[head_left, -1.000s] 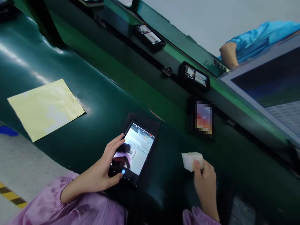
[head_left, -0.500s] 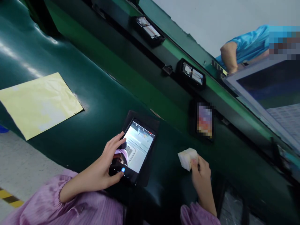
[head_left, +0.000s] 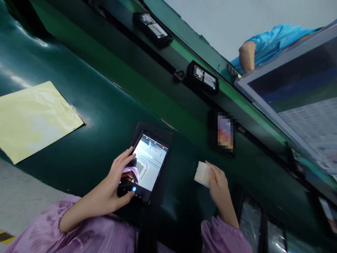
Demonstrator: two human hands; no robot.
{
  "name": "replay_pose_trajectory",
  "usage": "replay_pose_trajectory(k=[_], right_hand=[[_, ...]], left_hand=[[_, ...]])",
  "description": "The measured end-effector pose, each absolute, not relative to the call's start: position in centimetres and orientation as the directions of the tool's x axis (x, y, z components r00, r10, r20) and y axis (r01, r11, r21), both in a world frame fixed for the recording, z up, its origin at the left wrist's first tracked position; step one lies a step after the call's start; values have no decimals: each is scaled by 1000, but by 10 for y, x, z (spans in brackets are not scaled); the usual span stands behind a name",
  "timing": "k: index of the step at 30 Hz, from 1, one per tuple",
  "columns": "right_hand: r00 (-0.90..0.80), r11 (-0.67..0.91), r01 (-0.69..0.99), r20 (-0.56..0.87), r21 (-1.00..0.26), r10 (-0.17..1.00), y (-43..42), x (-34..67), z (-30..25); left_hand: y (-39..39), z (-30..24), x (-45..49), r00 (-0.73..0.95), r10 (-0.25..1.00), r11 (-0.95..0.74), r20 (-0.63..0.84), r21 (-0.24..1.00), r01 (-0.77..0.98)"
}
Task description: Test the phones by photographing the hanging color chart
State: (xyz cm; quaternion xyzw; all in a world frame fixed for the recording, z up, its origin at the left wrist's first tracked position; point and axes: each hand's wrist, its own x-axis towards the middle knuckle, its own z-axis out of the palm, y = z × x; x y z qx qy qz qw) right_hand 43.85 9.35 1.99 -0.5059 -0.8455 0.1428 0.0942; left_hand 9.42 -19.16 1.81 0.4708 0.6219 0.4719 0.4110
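A black tablet (head_left: 151, 158) with a lit screen lies on the dark green table (head_left: 86, 140) in front of me. My left hand (head_left: 118, 179) grips its near left corner, thumb on the lower screen edge and fingers curled over the left side. My right hand (head_left: 217, 181) is closed on a small folded white cloth (head_left: 202, 173), held just above the table to the right of the tablet. Both arms wear lilac striped sleeves.
A pale yellow sheet (head_left: 34, 117) lies at the left. Several black devices (head_left: 202, 77) sit on the conveyor behind, and a lit one (head_left: 223, 133) is right of the tablet. A large monitor (head_left: 297, 95) stands at right; a person's blue sleeve (head_left: 265, 45) shows beyond.
My right hand has turned and lowered the cloth toward the table, slightly leftward. The left hand keeps its grip on the tablet; the view shifted a little.
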Motion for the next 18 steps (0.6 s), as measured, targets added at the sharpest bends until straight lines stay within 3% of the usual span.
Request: replay_pose_trajectory(k=[6,18], right_hand=[[-546,508,781,-2,-364,838,83,438,38],[-596,590,722,107,-362,796,58,421,62]], left_hand=[[-194,17,93,-212,975,108,-73,982,155],[-201,17,76,-107,979,175,-176,984,-25]])
